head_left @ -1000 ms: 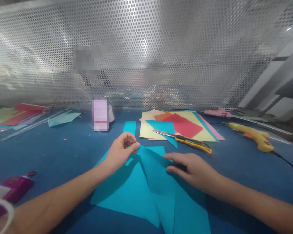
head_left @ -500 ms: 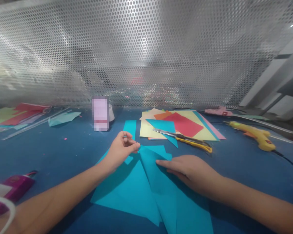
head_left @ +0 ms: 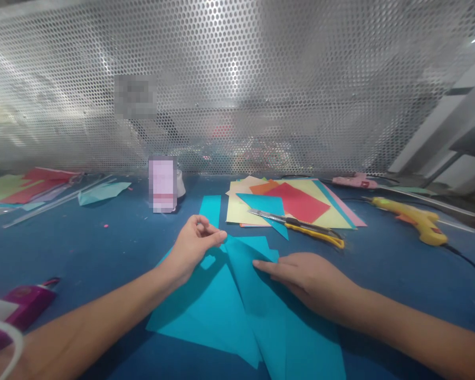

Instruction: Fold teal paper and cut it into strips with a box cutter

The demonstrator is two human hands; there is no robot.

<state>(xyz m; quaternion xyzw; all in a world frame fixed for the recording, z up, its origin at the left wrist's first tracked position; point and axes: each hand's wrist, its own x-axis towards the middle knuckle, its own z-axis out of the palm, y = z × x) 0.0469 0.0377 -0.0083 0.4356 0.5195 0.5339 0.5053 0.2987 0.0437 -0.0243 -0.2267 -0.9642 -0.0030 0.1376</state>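
My left hand point(head_left: 193, 245) is closed, thumb and fingertips pinching the upper tip of a blue sheet of paper point(head_left: 257, 295). From that tip the paper spreads toward me in a folded flap. My right hand point(head_left: 304, 274) lies at the flap's right side, its foremost finger stretched out and touching the paper. Its other fingers are partly hidden. More blue paper point(head_left: 206, 322) lies beneath, on the left. A blue strip point(head_left: 211, 208) is just beyond my left hand.
Beyond my hands, a yellow-handled utility knife point(head_left: 312, 229) rests on stacked coloured papers point(head_left: 237, 208). A yellow glue gun point(head_left: 423, 224) with a black cord lies at right. A blurred phone-like object point(head_left: 163, 184) stands behind. A magenta box point(head_left: 29, 303) is at left; a perforated metal panel point(head_left: 237, 79) rises behind.
My left hand has shifted very slightly, still pinching the paper's tip. My right hand and the blue paper look almost unmoved.
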